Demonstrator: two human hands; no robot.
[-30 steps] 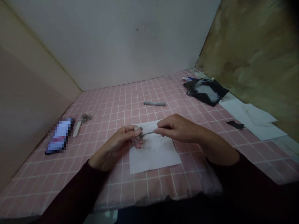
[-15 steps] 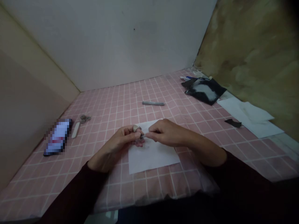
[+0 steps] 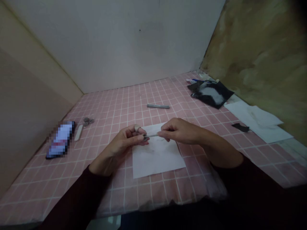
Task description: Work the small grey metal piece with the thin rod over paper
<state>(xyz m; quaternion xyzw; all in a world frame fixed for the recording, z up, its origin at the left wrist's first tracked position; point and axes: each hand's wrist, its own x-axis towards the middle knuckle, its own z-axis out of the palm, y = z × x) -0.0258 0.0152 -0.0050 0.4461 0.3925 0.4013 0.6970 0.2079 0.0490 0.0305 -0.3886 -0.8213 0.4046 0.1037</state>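
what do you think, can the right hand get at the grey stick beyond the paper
Probably yes: the grey stick lies beyond the white paper with nothing seen blocking the right hand, though it pinches a thin tool.

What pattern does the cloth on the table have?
The cloth is pink with white grid lines, best seen in the head view.
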